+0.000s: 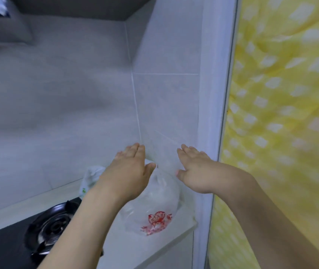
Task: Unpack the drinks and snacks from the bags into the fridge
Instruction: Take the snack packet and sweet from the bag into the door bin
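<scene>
A clear plastic bag with a red print (pixel 155 206) lies on the white counter (pixel 154 247) in the corner by the tiled wall. Behind it a second, white bag with a green mark (pixel 89 178) is partly hidden by my left forearm. My left hand (pixel 129 169) hovers above the clear bag with fingers straight and together, palm down, holding nothing. My right hand (pixel 195 169) is held out beside it, fingers straight, thumb near the top of the clear bag, also empty. What is inside the bags cannot be made out.
A black gas stove burner (pixel 51 228) sits at the lower left of the counter. Grey tiled walls (pixel 77 103) meet in the corner behind the bags. A white frame (pixel 211 113) and a yellow patterned curtain (pixel 283 113) fill the right side.
</scene>
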{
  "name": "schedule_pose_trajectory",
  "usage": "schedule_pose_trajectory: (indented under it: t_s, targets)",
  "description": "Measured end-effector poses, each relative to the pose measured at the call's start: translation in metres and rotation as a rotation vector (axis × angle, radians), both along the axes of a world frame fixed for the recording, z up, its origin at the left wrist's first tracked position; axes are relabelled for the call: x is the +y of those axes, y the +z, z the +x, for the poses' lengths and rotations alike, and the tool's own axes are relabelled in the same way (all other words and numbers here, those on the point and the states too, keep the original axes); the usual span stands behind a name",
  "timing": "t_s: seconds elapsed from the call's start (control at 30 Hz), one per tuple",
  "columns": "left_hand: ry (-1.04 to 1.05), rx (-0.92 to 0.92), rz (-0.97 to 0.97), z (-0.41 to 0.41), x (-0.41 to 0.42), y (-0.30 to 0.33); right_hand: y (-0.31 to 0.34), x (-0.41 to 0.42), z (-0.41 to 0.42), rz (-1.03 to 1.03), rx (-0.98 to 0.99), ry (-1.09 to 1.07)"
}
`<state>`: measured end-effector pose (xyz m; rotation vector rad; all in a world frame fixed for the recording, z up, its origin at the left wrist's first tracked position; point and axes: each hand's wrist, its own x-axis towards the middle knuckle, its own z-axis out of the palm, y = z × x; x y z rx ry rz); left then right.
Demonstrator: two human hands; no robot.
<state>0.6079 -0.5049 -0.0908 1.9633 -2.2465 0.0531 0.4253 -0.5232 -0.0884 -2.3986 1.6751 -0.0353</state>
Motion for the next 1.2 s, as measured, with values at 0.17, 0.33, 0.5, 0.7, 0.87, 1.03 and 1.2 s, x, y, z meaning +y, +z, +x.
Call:
schedule_pose_trajectory:
  t_s: [0.17,0.33,0.5,0.7,0.87,1.03,1.2]
  targets:
    - [0.096,-0.013,0.010,0.011,-0.047,0.000,-0.006,-0.061,0.010,0.012,-0.013,0.073]
    - [0.136,-0.013,0.016,0.018,-0.091,-0.002,-0.011,-0.111,0.022,0.018,-0.004,0.140]
    - [0.197,0.014,0.075,0.044,-0.124,-0.019,-0.023,-0.160,0.046,0.043,0.008,0.194]
    - [0.236,0.050,0.127,0.085,-0.164,-0.033,-0.038,-0.209,0.083,0.088,0.029,0.214]
    - [0.219,0.082,0.154,0.118,-0.194,-0.044,-0.055,-0.243,0.116,0.136,0.044,0.204]
    - [0.189,0.110,0.209,0.148,-0.225,-0.063,-0.070,-0.271,0.146,0.182,0.029,0.180]
    - [0.155,0.174,0.276,0.168,-0.259,-0.083,-0.091,-0.300,0.159,0.260,0.054,0.175]
